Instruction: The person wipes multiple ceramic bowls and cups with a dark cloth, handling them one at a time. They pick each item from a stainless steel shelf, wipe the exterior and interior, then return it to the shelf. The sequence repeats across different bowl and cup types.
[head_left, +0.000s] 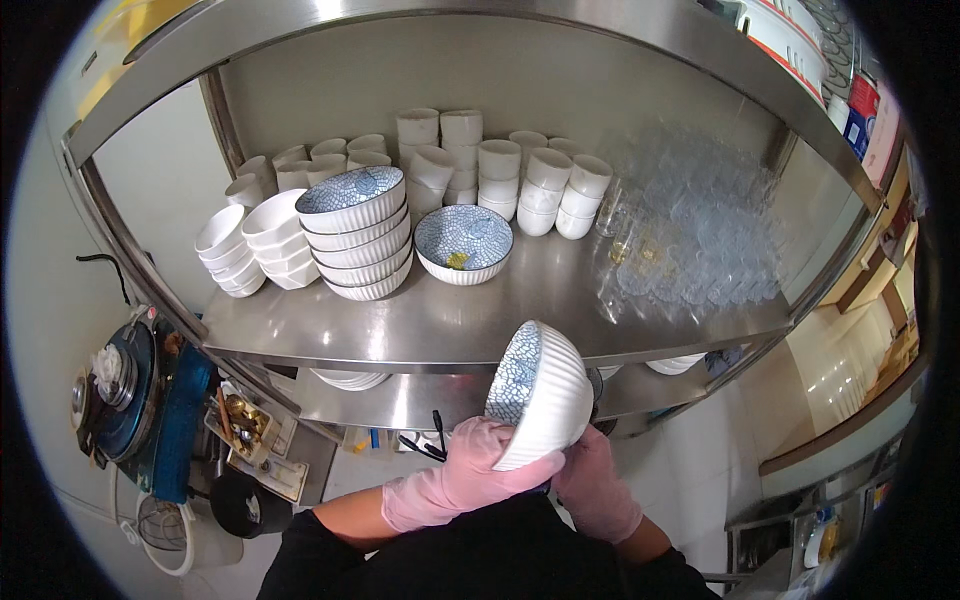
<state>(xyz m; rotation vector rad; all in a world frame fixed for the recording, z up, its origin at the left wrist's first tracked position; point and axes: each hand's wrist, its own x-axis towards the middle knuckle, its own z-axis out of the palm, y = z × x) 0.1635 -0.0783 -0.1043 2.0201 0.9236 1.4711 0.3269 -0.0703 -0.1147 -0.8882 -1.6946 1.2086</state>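
A ribbed white bowl (551, 397) with a blue crackle-patterned inside is tilted on its side in front of the shelf edge. My left hand (480, 457), in a pink glove, grips its lower rim and wall. Also gloved in pink, my right hand (598, 484) is behind the bowl on the right; the bowl hides its fingers, so what they hold cannot be seen. On the steel shelf (465, 319) ahead is a stack of matching bowls (364, 255). Beside it, a single matching bowl (465, 247) shows a yellow patch inside.
Stacked white cups (499, 169) line the back of the shelf. White angular bowls (285, 247) stand at left, clear glasses (690, 232) at right. Plates (351, 379) lie on the shelf below. At lower left are a utensil tray (244, 424), a black pot (247, 506) and a white bucket (187, 536).
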